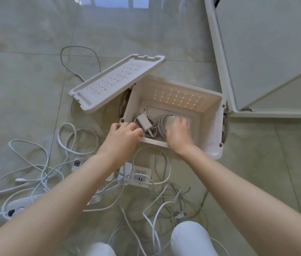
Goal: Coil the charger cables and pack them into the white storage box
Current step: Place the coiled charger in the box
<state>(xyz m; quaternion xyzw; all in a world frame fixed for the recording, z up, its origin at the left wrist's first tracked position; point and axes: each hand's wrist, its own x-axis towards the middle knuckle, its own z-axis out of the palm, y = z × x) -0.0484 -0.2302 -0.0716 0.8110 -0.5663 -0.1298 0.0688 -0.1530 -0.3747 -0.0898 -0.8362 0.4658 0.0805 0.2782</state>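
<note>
— What are the left hand's fingers doing?
— The fingers point(128, 126) of the left hand point(123, 136) curl over the near rim of the white storage box point(218, 124), at its corner, and grip it.
— And the right hand point(180, 135)?
— It reaches down inside the box. Its fingers point(180, 121) are smeared by blur, so one cannot tell whether they are apart or closed on anything. They sit over a coiled cable point(162, 124) lying on the box bottom.
— Anything else in there?
— Between the two hands' fingers lies a white charger plug point(143, 122), its own cable bunched beneath it.
— And farther out?
— Beyond the left fingers the lid point(116, 84) leans tilted against the box. Behind both wrists, toward the person, loose white cables point(35, 174) sprawl tangled over the tiled floor point(26, 80), with a power strip point(142, 177) among them.
</note>
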